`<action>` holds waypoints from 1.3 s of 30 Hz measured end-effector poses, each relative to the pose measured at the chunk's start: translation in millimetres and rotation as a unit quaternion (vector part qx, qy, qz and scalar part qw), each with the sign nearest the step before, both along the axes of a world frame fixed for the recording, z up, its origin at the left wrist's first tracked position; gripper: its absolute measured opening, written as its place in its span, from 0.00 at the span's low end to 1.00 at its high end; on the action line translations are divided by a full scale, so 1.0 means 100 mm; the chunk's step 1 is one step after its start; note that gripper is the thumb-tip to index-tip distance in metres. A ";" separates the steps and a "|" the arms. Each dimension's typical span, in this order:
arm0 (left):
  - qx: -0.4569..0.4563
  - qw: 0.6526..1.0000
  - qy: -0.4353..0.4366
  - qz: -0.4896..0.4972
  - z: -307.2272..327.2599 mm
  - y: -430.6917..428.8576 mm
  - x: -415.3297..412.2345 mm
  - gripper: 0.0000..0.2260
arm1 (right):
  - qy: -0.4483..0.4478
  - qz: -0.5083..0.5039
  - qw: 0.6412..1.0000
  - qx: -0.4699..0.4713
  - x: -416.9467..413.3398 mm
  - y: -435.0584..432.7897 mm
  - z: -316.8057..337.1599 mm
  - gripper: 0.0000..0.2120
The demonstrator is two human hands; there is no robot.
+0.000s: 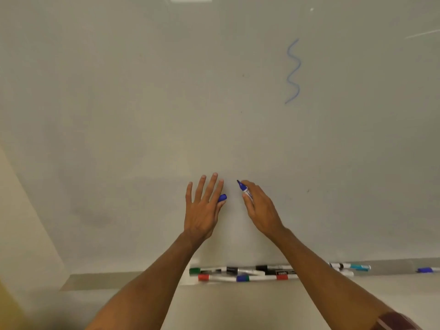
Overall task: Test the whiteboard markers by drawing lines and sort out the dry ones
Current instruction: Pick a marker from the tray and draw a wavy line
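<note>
1 blue marker [245,190], uncapped, gripped in right hand [260,210] before whiteboard [142,91]; cap [222,198] pinched by left hand [202,210]; risk: misaligned recapping inks fingers [218,189], or return among ledge markers [250,278] muddles sorting.

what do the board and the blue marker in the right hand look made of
Pale whiteboard: smooth, glossy coating, perhaps melamine or enamel, judging by reflections. Uncapped blue marker held by the right hand: probably plastic, a white printed barrel with blue collar.
</note>
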State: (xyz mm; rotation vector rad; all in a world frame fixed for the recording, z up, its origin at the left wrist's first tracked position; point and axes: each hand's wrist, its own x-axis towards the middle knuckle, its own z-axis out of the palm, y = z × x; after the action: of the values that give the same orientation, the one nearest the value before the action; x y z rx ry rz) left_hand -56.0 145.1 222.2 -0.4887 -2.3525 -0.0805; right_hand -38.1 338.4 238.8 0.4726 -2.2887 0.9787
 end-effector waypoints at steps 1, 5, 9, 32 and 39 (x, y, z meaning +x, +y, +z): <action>0.000 1.000 0.017 -0.005 0.17 0.04 -0.06 0.26 | 0.019 0.003 1.000 -0.015 -0.04 0.02 0.19 0.17; 0.010 0.996 0.082 -0.017 0.88 0.21 -0.25 0.26 | 0.080 -0.006 0.995 -0.063 -0.14 0.08 0.87 0.16; 0.030 0.990 0.139 -0.012 1.54 0.39 -0.35 0.26 | 0.161 -0.013 0.984 -0.069 -0.23 0.18 1.40 0.07; 0.065 0.961 0.268 -0.019 2.95 0.59 -1.00 0.26 | 0.434 -0.054 0.898 -0.052 -0.64 0.58 2.68 0.10; 0.055 0.959 0.279 -0.012 2.95 0.60 -1.02 0.26 | 0.424 -0.069 0.892 -0.141 -0.84 0.65 2.78 0.12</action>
State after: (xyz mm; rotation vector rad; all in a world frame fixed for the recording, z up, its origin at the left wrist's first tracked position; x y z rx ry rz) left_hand -158.0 205.3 517.0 -0.4187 -1.7797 -0.0730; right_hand -122.3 403.5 517.1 0.4772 -1.3499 0.7947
